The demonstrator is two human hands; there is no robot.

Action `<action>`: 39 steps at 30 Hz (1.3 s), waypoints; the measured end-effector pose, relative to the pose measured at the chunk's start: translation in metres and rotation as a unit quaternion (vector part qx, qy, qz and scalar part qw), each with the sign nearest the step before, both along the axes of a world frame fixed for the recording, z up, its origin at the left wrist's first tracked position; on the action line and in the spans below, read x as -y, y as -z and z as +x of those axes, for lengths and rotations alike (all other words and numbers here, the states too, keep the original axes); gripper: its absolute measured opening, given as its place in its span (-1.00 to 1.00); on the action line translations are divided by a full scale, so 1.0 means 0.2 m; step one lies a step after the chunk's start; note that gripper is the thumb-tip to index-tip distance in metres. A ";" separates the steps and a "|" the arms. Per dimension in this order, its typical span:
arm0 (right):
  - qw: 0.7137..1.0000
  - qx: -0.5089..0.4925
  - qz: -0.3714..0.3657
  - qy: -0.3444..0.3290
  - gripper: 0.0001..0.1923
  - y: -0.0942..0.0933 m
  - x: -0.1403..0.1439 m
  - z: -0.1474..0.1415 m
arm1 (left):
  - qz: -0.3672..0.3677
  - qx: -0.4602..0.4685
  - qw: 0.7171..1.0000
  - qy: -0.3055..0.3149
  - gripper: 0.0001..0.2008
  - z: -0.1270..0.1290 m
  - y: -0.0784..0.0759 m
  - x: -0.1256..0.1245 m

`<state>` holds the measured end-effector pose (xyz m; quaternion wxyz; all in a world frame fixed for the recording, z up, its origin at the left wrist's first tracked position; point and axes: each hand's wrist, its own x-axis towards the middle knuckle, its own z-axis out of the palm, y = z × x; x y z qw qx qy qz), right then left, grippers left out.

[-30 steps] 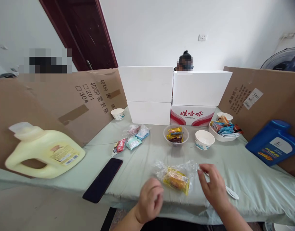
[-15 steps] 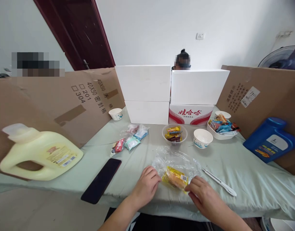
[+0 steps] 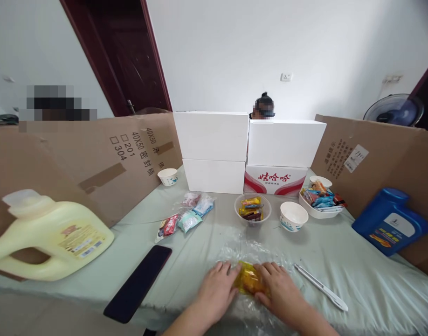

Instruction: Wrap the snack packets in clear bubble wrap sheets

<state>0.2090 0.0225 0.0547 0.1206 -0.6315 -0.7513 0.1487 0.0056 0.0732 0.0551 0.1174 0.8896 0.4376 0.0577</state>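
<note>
The head view looks down on a pale green cloth-covered surface (image 3: 357, 261). At its near edge the left hand (image 3: 214, 296) and the right hand (image 3: 282, 294) flank a yellow snack packet (image 3: 249, 279) lying inside a crumpled clear plastic bag (image 3: 249, 249). The fingers of both hands are curled against the packet's two ends, pinching it through the film.

Readable writing is sparse. A red-and-white carton (image 3: 277, 179) at the back carries red Chinese characters, and two plain white boxes (image 3: 212, 151) are stacked beside it, with a third (image 3: 286, 142) on top of it. The cardboard sheet (image 3: 105, 158) leaning on the left is printed "40X50", "201" and "304" with checkboxes and Chinese characters. The cardboard sheet (image 3: 382, 158) on the right bears a white sticker and small print too fine to read. A yellow detergent jug (image 3: 49, 235) lies on its side at left, a blue jug (image 3: 390, 221) at right; their labels are illegible.

A dark phone (image 3: 139, 282) lies left of the hands and a white pen (image 3: 321, 293) just to their right. Farther back are loose snack packets (image 3: 188, 214), a clear bowl (image 3: 252, 210) of wrapped sweets, an empty paper bowl (image 3: 293, 216), a white dish (image 3: 321, 200) of snacks, and a small paper bowl (image 3: 167, 176).

Behind the boxes another person's head (image 3: 264, 105) shows. The room has white walls, a dark red door (image 3: 130, 60), a wall socket (image 3: 286, 77) and a fan (image 3: 394, 109).
</note>
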 end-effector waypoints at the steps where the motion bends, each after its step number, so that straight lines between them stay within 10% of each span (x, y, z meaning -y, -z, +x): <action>1: 1.000 -0.004 0.001 0.000 -0.41 0.01 0.02 0.02 | -0.008 -0.007 1.000 -0.016 -0.63 -0.03 0.03 0.00; 6: 0.994 -0.089 0.068 0.015 -0.50 -0.08 -0.06 0.23 | 0.019 0.054 0.998 -0.015 -0.65 -0.14 0.13 0.00; 12: 0.932 -0.052 0.345 0.094 -0.68 -0.33 -0.52 0.42 | 0.055 0.151 0.987 0.029 -0.61 -0.11 0.26 0.00; 20: 0.964 -0.014 0.266 0.012 -0.62 -0.24 -0.88 0.31 | 0.111 0.211 0.969 0.057 -0.73 -0.14 0.28 -0.01; 39: 0.976 -0.054 0.204 0.057 -0.67 -0.27 -0.77 0.26 | 0.094 0.271 0.954 0.085 -0.40 -0.18 0.26 0.03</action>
